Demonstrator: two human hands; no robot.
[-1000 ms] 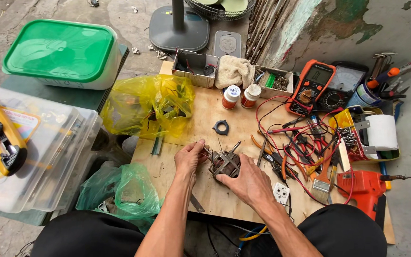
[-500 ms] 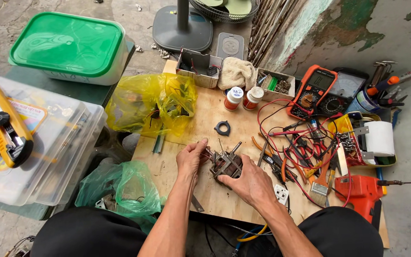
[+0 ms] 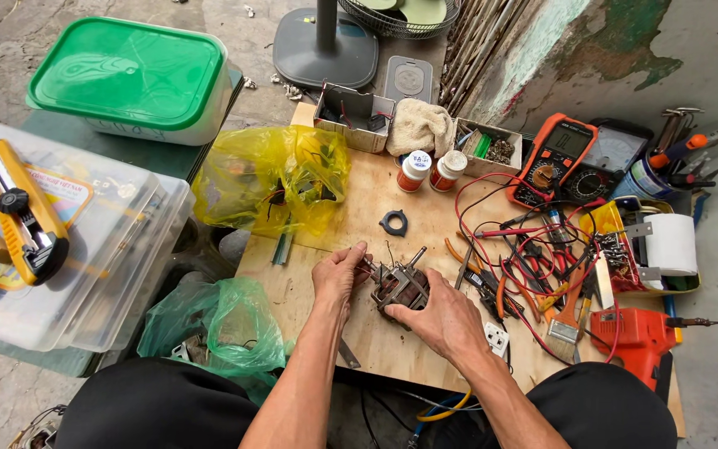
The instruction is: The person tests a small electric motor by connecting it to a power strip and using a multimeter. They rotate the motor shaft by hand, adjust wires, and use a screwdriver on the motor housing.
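A small electric motor [image 3: 401, 281] with copper windings and a steel shaft lies on the wooden board [image 3: 351, 208] in front of me. My right hand [image 3: 442, 318] grips its right side and holds it down. My left hand [image 3: 339, 272] pinches thin wires at the motor's left end. A small dark ring-shaped part [image 3: 393, 222] sits on the board just beyond the motor.
A yellow plastic bag [image 3: 269, 176] lies at the board's left, a green bag [image 3: 213, 324] below it. Pliers, red test leads and a paintbrush [image 3: 542, 266] crowd the right side, with a multimeter [image 3: 557, 158], an orange drill [image 3: 637, 337] and two small jars [image 3: 430, 170]. A green-lidded tub [image 3: 130, 79] and clear bin stand left.
Both hands stay on the motor with only slight finger movement. The view has shifted a little down and to the left.
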